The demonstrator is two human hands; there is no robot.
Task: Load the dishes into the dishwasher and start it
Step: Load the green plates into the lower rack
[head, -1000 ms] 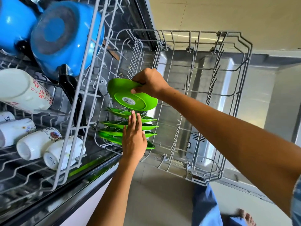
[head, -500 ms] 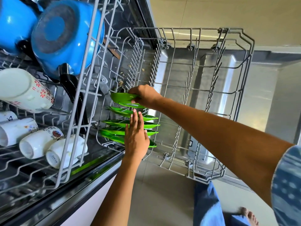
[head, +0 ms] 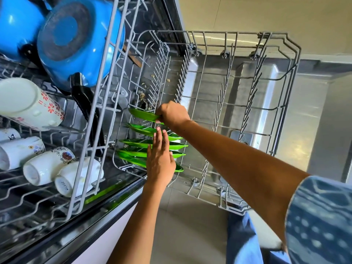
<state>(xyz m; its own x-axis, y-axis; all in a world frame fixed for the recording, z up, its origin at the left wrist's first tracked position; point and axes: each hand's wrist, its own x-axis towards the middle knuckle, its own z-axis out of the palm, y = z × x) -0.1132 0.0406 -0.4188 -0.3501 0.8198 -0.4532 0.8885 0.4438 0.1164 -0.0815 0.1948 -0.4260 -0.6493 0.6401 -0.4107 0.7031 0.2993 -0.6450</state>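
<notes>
Green plate (head: 143,114) is down in the lower rack (head: 276,60), standing on edge at the far end of the row, and the right hand (head: 173,114) has it pinched by the rim. The fingers are curled over the plate's right edge, thumb side low, so the plate sticks out to the left of the knuckles, with most of it clear of the hand. Can't tell whether it's fully seated between the tines.

Just nearer than that are four more green plates (head: 137,143), all slotted on edge in a row. The left hand (head: 160,161) is laid flat over their right ends, fingers straight and together, fingertips reaching up to the second plate from the far end, just short of the right hand. It's not gripping anything, only resting against the rims.

The lower rack is pulled out over the open dishwasher door (head: 304,115), and the whole right side of it has bare tines. Some crumbs sit on the tub floor past the held plate.

Upper rack (head: 106,88) is out too, on the left. It's got two blue pots (head: 76,40) upside down, one with a black handle (head: 85,103), plus a flowery white mug (head: 28,103) and a few more white cups (head: 47,164) lying on their sides.
</notes>
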